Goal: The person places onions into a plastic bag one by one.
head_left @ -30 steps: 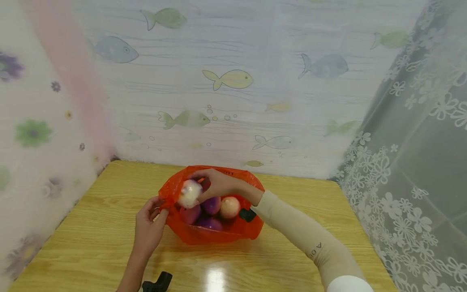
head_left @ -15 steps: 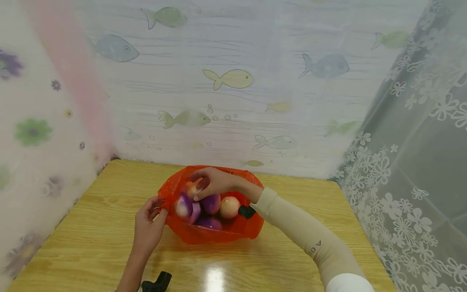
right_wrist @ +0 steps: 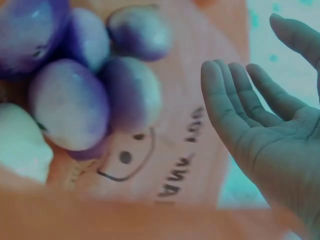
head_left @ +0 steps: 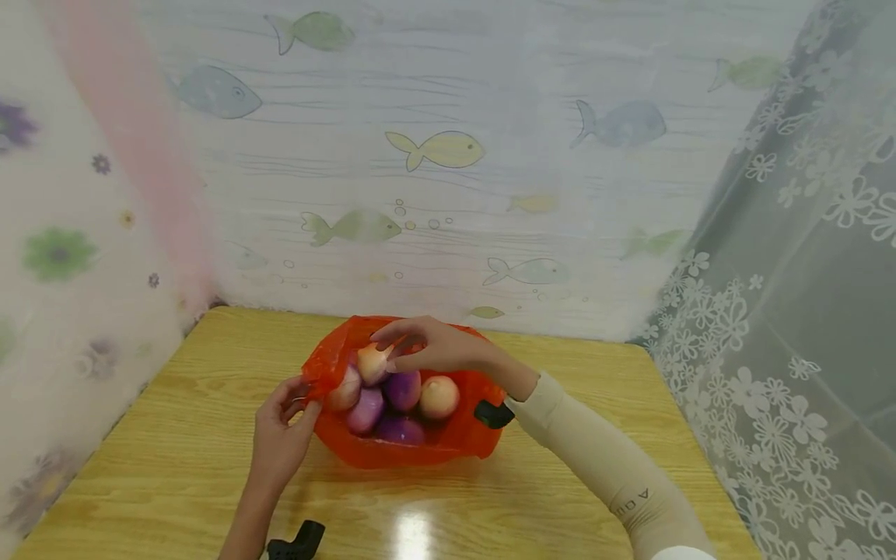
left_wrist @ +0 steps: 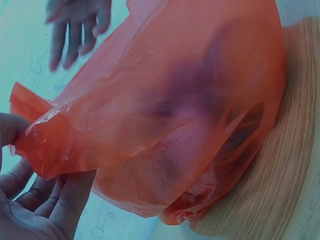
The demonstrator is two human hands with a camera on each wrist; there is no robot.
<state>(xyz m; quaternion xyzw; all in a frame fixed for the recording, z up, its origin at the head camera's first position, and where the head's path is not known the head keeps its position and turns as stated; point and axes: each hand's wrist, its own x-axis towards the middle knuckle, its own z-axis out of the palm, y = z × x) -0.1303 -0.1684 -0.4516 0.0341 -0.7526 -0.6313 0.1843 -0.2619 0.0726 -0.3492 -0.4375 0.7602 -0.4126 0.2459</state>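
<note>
A red translucent plastic bag (head_left: 455, 449) stands on the table with its mouth open upward. Inside lie several round, smooth fruits or vegetables, purple blending into cream, like the purple one (head_left: 402, 390); their exact kind is unclear. A paler round one (head_left: 439, 397) with a small nub sits at the right. My left hand (head_left: 283, 428) pinches the bag's left rim between thumb and fingers, also seen close by the left hand (left_wrist: 42, 210) in its wrist view. Over the bag's mouth hovers my right hand (head_left: 444, 348); the right wrist view shows the palm (right_wrist: 280, 130) holding nothing, fingers extended.
The wooden table (head_left: 574, 474) reaches back to a wall covering (head_left: 448, 85) printed with fish. A flower-patterned sheet (head_left: 805, 373) borders the right side. Black wrist devices, such as the right one (head_left: 493, 414), sit close to the bag and table.
My right hand has let go of a whitish round piece, which now lies among the others at the bag's left. The hand has drawn slightly right; my left hand keeps its grip on the rim.
</note>
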